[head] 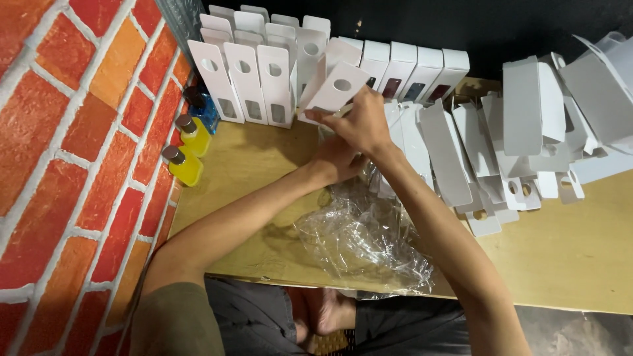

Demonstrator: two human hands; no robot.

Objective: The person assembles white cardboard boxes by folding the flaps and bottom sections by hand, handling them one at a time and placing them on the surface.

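Nearest lies crumpled clear plastic wrap [362,240] on the wooden bench [567,264]. Above it the left hand [339,161] sits half hidden, its fingers' state impossible to tell. The right hand [362,122] pinches a white hang-tab carton [336,89] by its edge, just before the standing row of cartons [247,82]. Best to keep the grip light, so the card stays uncreased.

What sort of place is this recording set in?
Likely a small home packing workspace: rows of white window boxes, a heap of unfolded cartons, small yellow bottles, all on a low wooden board beside a brick-patterned wall.
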